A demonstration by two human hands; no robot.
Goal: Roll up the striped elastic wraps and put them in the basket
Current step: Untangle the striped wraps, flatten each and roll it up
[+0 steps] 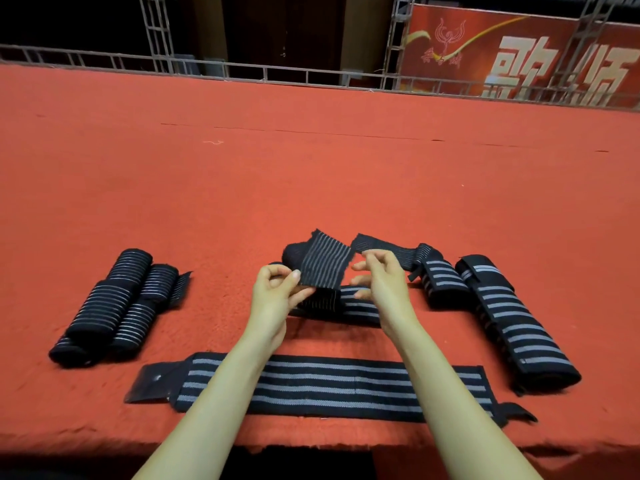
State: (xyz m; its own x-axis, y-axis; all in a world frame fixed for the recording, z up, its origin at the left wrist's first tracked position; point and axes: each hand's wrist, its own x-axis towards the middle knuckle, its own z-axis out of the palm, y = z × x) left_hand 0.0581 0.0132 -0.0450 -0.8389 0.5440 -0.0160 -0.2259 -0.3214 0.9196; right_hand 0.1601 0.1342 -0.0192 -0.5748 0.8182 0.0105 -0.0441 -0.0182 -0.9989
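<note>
My left hand pinches the lower left edge of a thin-striped black wrap, whose loose end stands up above the red cloth. My right hand hovers at the wrap's right edge with fingers loosely curled, and I cannot tell whether it touches the fabric. A long wide-striped wrap lies flat and unrolled under my forearms. Several rolled thin-striped wraps lie in a heap at the left. Rolled wide-striped wraps lie at the right. No basket is in view.
The red cloth-covered table stretches far back to a metal truss rail. A red banner hangs at the back right. The table's front edge runs just below the flat wrap.
</note>
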